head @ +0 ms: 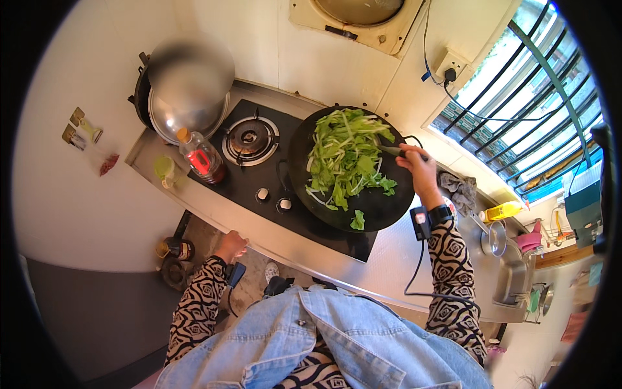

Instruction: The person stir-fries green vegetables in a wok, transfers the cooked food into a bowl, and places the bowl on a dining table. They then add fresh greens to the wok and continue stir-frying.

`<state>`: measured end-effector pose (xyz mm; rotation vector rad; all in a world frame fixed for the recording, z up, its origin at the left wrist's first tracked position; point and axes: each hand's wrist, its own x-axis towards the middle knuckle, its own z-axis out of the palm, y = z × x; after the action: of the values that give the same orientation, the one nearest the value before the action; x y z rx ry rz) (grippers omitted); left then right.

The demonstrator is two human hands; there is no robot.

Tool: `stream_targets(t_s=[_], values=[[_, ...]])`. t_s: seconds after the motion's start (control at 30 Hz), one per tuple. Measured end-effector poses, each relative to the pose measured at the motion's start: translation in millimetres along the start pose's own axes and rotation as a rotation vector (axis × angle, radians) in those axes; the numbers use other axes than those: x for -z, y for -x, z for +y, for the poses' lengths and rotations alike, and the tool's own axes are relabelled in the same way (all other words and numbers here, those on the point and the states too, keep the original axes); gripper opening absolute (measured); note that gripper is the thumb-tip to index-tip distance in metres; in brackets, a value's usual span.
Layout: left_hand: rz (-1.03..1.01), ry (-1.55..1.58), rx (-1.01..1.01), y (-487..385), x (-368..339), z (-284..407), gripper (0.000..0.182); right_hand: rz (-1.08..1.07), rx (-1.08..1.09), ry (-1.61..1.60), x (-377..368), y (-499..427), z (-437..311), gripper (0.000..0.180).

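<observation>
My right hand [419, 167] grips the handle of a spatula [390, 150], whose far end is hidden among chopped leafy greens [342, 153]. The greens lie heaped in a large black wok [311, 204] on the right side of a black gas hob [311, 227]. One loose leaf [357, 220] rests near the wok's front edge. By the counter's front edge, my left hand [234, 245] has its fingers curled, with no object visible in it.
An uncovered burner [250, 137] is left of the wok. Beside it stand a plastic bottle [201, 160], a green-topped container [165, 167] and a metal lid [187, 116]. Rightward are a grey cloth [459, 189], yellow bottle [503, 211], small pan [494, 238] and sink [510, 282].
</observation>
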<state>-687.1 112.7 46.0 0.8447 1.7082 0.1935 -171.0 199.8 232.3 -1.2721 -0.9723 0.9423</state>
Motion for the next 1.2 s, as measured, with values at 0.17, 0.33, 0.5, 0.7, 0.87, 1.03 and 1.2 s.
stream_targets(t_s=[0.17, 0.33, 0.5, 0.7, 0.87, 1.03, 1.2], values=[[-0.009, -0.176, -0.008, 12, 2, 10, 0.029, -0.468, 0.648, 0.678, -24, 78, -17, 0.015], [-0.014, -0.161, 0.010, 16, 5, 16, 0.033, -0.867, 0.623, 0.920, -20, 153, -52, 0.015], [0.085, -0.071, -0.115, 1, 8, 5, 0.023, -0.969, 0.582, 1.001, -15, 155, -64, 0.018], [0.030, -0.069, -0.032, -7, 8, -1, 0.024, -0.759, 0.531, 1.037, -36, 94, -37, 0.018], [0.059, -0.081, -0.060, 3, 5, 2, 0.023, -0.291, 0.296, 0.527, 6, 73, -73, 0.011], [0.032, -0.058, -0.046, 1, 7, 0, 0.024, 0.114, 0.177, 0.328, 34, 23, -65, 0.018], [-0.040, -0.024, -0.049, -1, 10, -5, 0.022, 0.101, 0.054, 0.061, 10, -29, -23, 0.020]])
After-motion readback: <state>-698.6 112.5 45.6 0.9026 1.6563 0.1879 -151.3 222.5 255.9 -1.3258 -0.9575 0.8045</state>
